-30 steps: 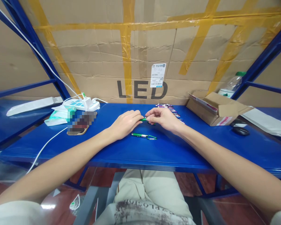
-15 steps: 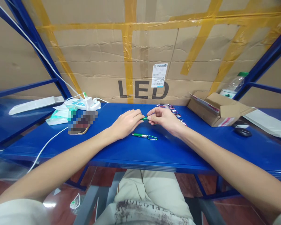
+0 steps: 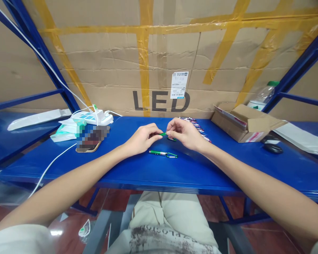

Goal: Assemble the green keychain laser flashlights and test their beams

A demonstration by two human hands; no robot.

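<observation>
A green rod (image 3: 163, 134) is held over the blue table (image 3: 201, 173), long axis 9-to-3 o'clock, its ends pinched in the closed fingertips of the left hand (image 3: 143, 139) and right hand (image 3: 185, 134). At 6 o'clock a green pen (image 3: 157, 152) is laid, clip (image 3: 173, 157) toward 3, before the table's near edge (image 3: 159, 186).

My left hand (image 3: 142, 139) has rolled over, so its thumb (image 3: 155, 138) now shows beside the green stick (image 3: 163, 134). My right hand (image 3: 184, 134) has its fingers (image 3: 172, 124) bent up higher than before. The green loop (image 3: 171, 139) under it peeks out more than half a second ago.
</observation>
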